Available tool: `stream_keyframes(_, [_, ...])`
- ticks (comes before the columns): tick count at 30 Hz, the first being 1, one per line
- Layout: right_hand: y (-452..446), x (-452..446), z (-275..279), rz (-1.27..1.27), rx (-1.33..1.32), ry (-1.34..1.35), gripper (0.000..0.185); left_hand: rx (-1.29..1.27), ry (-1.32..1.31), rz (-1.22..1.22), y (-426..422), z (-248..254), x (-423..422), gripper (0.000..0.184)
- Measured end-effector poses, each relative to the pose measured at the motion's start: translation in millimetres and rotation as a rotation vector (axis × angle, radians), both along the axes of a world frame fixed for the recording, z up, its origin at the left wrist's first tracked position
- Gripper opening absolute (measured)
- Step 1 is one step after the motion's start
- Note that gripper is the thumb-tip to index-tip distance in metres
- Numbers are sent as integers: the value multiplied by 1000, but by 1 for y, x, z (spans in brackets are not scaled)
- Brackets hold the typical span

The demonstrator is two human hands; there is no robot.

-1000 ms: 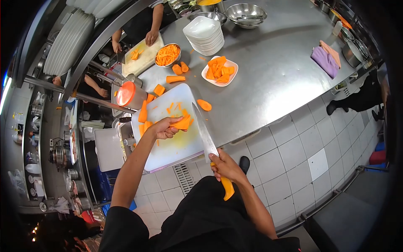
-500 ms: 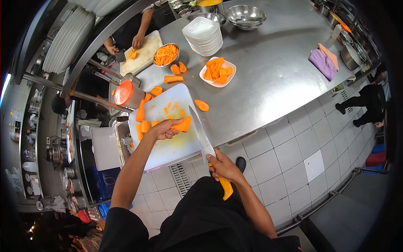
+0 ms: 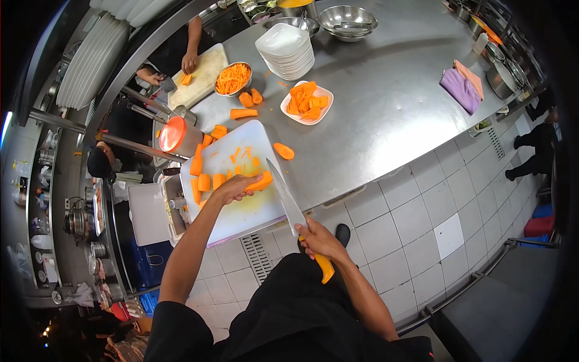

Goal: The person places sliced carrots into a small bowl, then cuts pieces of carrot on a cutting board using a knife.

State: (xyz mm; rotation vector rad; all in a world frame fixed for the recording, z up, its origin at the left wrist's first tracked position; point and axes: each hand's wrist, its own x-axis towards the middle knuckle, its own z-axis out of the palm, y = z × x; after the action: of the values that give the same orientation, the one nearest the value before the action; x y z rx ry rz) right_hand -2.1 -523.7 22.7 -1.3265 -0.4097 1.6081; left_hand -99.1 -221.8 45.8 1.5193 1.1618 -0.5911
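My left hand [image 3: 236,188] is closed round a peeled carrot piece [image 3: 261,180], held over the white cutting board [image 3: 256,136]. In my right hand [image 3: 318,238] is a large knife [image 3: 285,194] with a yellow handle, its blade pointing away from me along the board's right edge. The blade is close to the carrot's end; whether they touch I cannot tell. Cut carrot sticks and chunks [image 3: 219,180] lie across the board's left and middle. Another carrot piece [image 3: 283,151] rests on the steel table just right of the board.
A white bowl of carrot pieces [image 3: 329,98], stacked square dishes [image 3: 289,54] and a steel bowl of shredded carrot [image 3: 233,79] stand beyond the board. A container with a red lid [image 3: 173,134] is at left. Another person's hand [image 3: 189,62] works at a second board [image 3: 208,69].
The view has shifted slightly, so the table things appear a little further left. My left hand still grips the carrot and my right the knife. The other person's hands have moved slightly.
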Motion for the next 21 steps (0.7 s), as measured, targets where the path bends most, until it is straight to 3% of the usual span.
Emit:
stream_keyframes(15, [17,-16,-60,23,50,-145,37,446,150,-290,-23,-15,4,69])
stream_keyframes(21, [-10,-29,-79,-29,53,11,40,497,168,-390,-39,-22,14,72])
